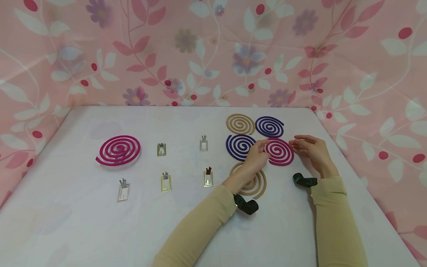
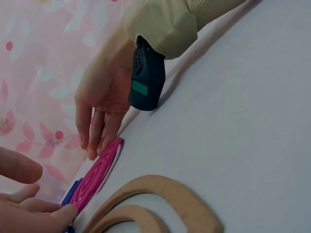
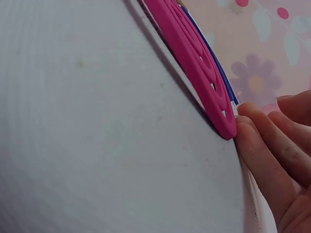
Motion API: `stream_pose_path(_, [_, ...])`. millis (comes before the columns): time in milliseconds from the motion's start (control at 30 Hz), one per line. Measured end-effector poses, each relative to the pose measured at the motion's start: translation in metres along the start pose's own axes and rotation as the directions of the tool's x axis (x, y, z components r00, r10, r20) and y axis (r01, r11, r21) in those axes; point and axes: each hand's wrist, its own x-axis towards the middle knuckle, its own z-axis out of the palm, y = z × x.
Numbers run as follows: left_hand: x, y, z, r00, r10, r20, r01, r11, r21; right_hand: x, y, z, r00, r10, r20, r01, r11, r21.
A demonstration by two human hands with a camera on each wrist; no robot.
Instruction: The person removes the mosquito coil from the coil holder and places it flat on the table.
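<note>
A pink mosquito coil (image 1: 279, 150) lies flat at the right of the white table, between both hands. My left hand (image 1: 257, 157) touches its left edge with the fingertips, and the forearm crosses over a tan coil (image 1: 265, 181). At the coil's right edge, my right hand (image 1: 311, 150) rests its nearly straight fingertips, seen closely in the right wrist view beside the pink rim (image 3: 226, 128). Directly left is a blue coil (image 1: 238, 146), partly hidden by my left hand. Behind lie another tan coil (image 1: 240, 124) and another blue coil (image 1: 269, 127).
Another pink coil (image 1: 120, 149) sits at the left over a small metal piece. Several small metal coil stands, such as a silver one (image 1: 204, 144) and a gold one (image 1: 166, 183), stand in the middle and left. A floral pink cloth (image 1: 200, 55) surrounds the table.
</note>
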Motion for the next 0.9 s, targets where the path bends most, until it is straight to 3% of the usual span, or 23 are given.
stream_pose_path(333, [0.0043, -0.0034, -0.0049, 0.999, 0.025, 0.04, -0.02, 0.992, -0.121, 0.0028, -0.0005, 0.0014, 1.0, -0.011, -0.007, 0.012, 0.998, 0.056])
stream_pose_path(900, [0.0072, -0.0094, -0.0062, 0.998, 0.035, 0.045, -0.03, 0.993, -0.115, 0.0019, 0.0004, 0.0022, 1.0, -0.005, -0.01, 0.005, 0.997, 0.082])
